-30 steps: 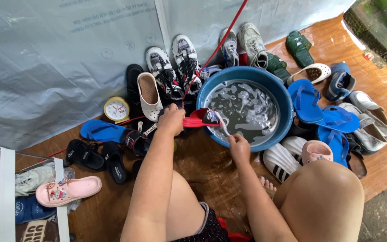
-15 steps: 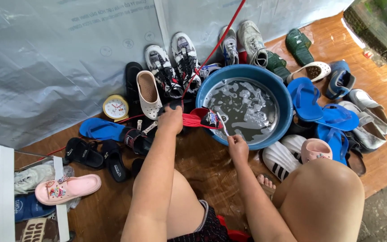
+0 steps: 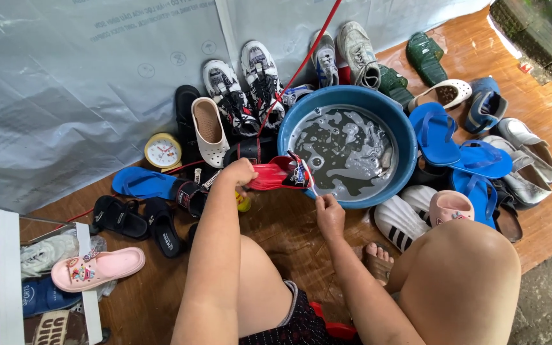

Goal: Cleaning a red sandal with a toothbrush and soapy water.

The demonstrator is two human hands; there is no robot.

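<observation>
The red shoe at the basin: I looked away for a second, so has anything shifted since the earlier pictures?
Hardly anything. The left hand holds the red shoe at the rim of the blue basin, as before; the right hand stays below its toe, gripping a small brush. Basin and surrounding shoes are unmoved.

Grey plastic sheeting (image 3: 78, 83) hanging as wall, filling upper left and top of frame, creased, catching soft daylight. Brown wooden floor (image 3: 547, 223) running from lower left to upper right, showing wet patches at centre. Rough grey concrete (image 3: 551, 306) showing at lower right corner. Dark stone ledge with greenery (image 3: 544, 38) sitting at upper right. Red cord (image 3: 301, 64) running diagonally down sheeting, top centre.
</observation>
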